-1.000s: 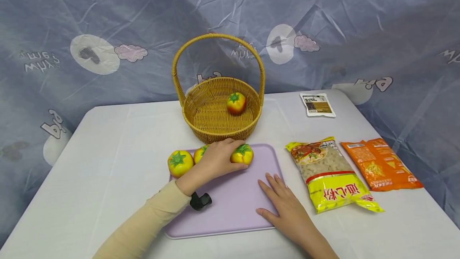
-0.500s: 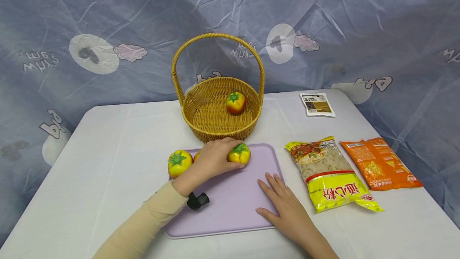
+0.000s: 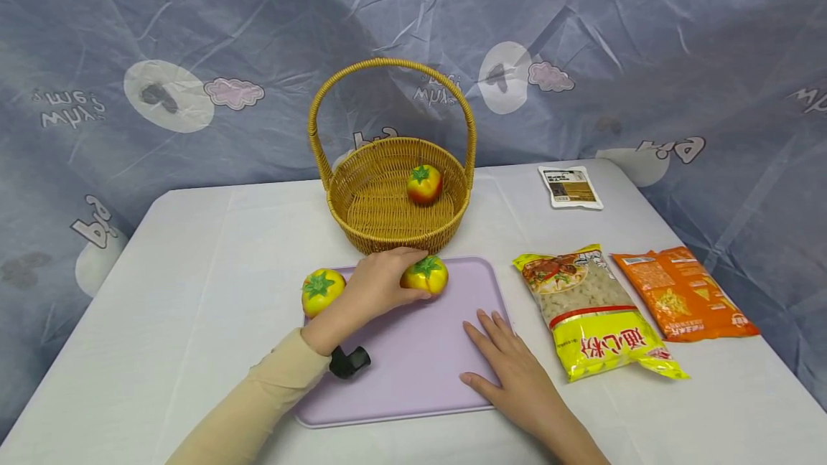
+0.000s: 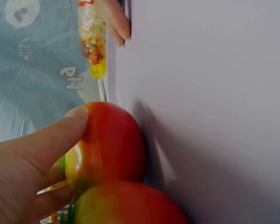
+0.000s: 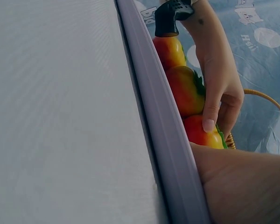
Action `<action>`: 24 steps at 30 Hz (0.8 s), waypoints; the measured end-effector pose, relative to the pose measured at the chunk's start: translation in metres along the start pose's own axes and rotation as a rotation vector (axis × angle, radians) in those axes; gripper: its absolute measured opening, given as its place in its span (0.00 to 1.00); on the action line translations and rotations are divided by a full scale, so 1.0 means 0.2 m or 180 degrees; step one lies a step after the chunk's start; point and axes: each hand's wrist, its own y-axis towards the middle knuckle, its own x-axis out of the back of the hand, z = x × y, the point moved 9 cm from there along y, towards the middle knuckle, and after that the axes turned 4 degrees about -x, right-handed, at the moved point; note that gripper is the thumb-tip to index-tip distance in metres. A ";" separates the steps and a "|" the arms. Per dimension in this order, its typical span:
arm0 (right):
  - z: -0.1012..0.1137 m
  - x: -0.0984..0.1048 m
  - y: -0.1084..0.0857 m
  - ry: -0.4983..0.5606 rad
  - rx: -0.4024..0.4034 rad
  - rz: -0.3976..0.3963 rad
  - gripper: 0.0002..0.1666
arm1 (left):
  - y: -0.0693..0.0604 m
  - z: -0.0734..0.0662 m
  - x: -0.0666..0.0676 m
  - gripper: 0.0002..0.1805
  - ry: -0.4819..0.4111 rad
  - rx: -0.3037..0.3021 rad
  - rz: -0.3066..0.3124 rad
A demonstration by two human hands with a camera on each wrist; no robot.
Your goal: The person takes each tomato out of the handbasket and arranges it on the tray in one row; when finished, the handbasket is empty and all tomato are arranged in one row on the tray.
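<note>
My left hand (image 3: 377, 284) pinches a yellow-and-red tomato (image 3: 431, 278) with a green leafy top, at the far edge of the lilac tray (image 3: 413, 357). In the left wrist view its thumb presses the side of that tomato (image 4: 114, 142), and another tomato (image 4: 130, 205) touches it. My hand hides this middle tomato in the head view, but the right wrist view shows the middle tomato (image 5: 184, 91) in the row. A further tomato (image 3: 321, 291) sits at the tray's left corner. My right hand (image 3: 510, 368) rests with fingers extended on the tray's right edge.
Behind the tray stands a wicker basket (image 3: 397, 244) with a tall handle and one tomato (image 3: 424, 185) inside. To the right lie a yellow food bag (image 3: 601, 314), an orange snack bag (image 3: 685, 296) and a small white packet (image 3: 571, 188). A black camera mount (image 3: 349, 362) sits at my left wrist.
My left hand has slid slightly left along the tray's far edge, and the tomato it holds has moved left with it, towards the others. My right hand has stayed still.
</note>
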 end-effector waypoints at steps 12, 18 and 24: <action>0.01 0.02 0.01 -0.0028 -0.0009 0.0005 0.40 | 0.09 0.03 0.37 0.21 -0.0758 0.0206 -0.0250; 0.00 0.02 0.02 0.0023 -0.0006 -0.0015 0.40 | 0.38 0.24 0.60 0.18 -0.2205 0.0749 -0.0627; 0.00 -0.01 0.00 0.0058 -0.0033 -0.0016 0.40 | 0.56 0.54 0.37 0.22 -0.3384 0.1781 -0.0586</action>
